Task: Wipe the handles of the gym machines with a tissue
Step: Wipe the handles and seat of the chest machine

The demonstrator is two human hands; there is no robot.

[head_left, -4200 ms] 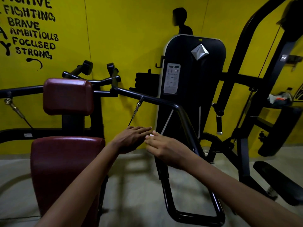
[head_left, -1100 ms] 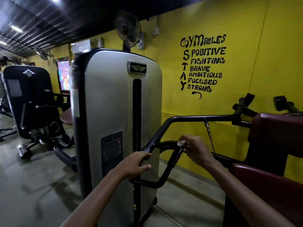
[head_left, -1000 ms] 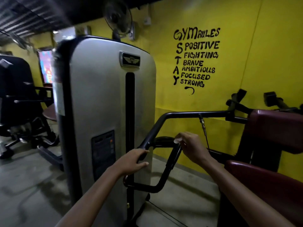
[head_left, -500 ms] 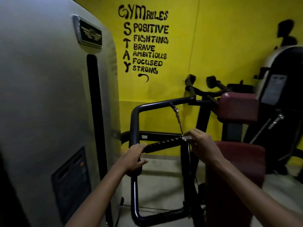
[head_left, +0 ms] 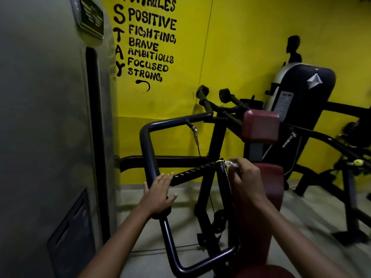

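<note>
Right grip [head_left: 244, 177] pinches tissue [head_left: 230, 163] against the upright handle [head_left: 222, 173].

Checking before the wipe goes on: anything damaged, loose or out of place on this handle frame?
Nothing stands out. The left hand rests on the black frame bar, the right hand pinches the tissue at the ribbed grip's end.

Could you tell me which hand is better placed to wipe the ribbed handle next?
Right. The right hand already pinches the tissue at the ribbed handle; the left hand rests on the frame bar, bare.
</note>
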